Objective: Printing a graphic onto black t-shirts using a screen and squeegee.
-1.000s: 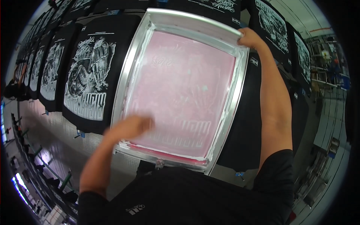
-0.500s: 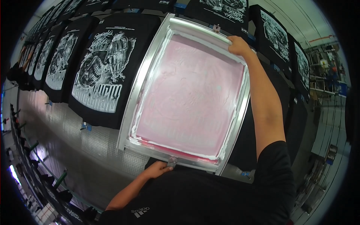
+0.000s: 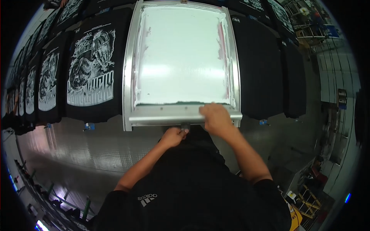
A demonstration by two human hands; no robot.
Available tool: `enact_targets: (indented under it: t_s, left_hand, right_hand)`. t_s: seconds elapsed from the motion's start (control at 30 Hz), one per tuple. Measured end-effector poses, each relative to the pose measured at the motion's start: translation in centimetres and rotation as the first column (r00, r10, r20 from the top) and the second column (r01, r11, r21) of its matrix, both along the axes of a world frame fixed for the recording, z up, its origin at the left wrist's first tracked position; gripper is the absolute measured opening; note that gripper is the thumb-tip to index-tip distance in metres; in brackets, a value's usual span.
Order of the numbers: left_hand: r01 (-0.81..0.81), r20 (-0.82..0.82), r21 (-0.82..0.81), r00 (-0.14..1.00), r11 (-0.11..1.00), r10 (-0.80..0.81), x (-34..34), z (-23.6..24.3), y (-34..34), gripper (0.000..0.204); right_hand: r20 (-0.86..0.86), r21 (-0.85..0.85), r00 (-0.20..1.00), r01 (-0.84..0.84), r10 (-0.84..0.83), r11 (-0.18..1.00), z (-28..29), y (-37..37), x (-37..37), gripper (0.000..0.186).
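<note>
A metal-framed printing screen [image 3: 234, 77] lies in front of me, its mesh [image 3: 181, 57] coated with white ink and showing pink streaks along the right edge. Across its near end rests a wide metal squeegee [image 3: 162, 114]. My right hand [image 3: 217, 120] is wrapped round the right part of that squeegee. Just below the frame's near edge, my left hand [image 3: 172, 137] closes on a small dark clamp [image 3: 185, 126] at the middle. Whatever lies under the screen is hidden by it.
On the left hang or lie black T-shirts [image 3: 92, 65] with white prints, in a row. Plain black T-shirts [image 3: 258, 73] lie to the right. Beneath is a shiny grey floor [image 3: 96, 150]. A yellow step ladder [image 3: 308, 202] stands at the lower right.
My right hand has drawn the squeegee from the far end to the near end. The mesh has turned from pink to white. My view has swung, so the frame now appears straight and higher.
</note>
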State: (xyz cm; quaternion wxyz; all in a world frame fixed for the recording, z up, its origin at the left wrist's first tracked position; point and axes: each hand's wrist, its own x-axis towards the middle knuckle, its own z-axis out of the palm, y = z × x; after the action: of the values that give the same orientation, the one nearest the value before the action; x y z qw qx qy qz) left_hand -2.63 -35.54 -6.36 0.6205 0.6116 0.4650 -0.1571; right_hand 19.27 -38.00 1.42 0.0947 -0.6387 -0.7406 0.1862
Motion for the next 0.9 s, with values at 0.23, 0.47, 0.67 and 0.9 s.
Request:
enact_targets:
  t_s: [0.23, 0.47, 0.67, 0.9]
  left_hand:
    - [0.206, -0.238, 0.221, 0.959, 0.953, -0.152, 0.0, -1.4, -1.9, 0.051]
    - [-0.012, -0.081, 0.306, 0.996, 0.952, 0.039, -4.5, 3.7, -0.4, 0.058]
    - [-0.638, 0.336, 0.746, 0.608, 0.19, 0.719, -13.8, 3.2, 9.0, 0.045]
    - [-0.834, 0.404, 0.354, 0.545, 0.423, 0.735, -10.6, -0.6, 11.2, 0.044]
  right_hand:
    - [-0.008, -0.017, 1.0, -0.003, 0.003, 1.0, 0.7, -2.7, -0.7, 0.034]
    - [0.078, -0.181, 0.984, 0.172, -0.16, 0.968, 2.7, -1.5, 9.7, 0.035]
    - [-0.527, -0.391, 0.696, 0.312, -0.488, 0.866, -2.0, -1.5, 14.6, 0.038]
    - [-0.73, -0.478, 0.335, 0.372, -0.595, 0.796, -5.0, -1.2, 16.4, 0.036]
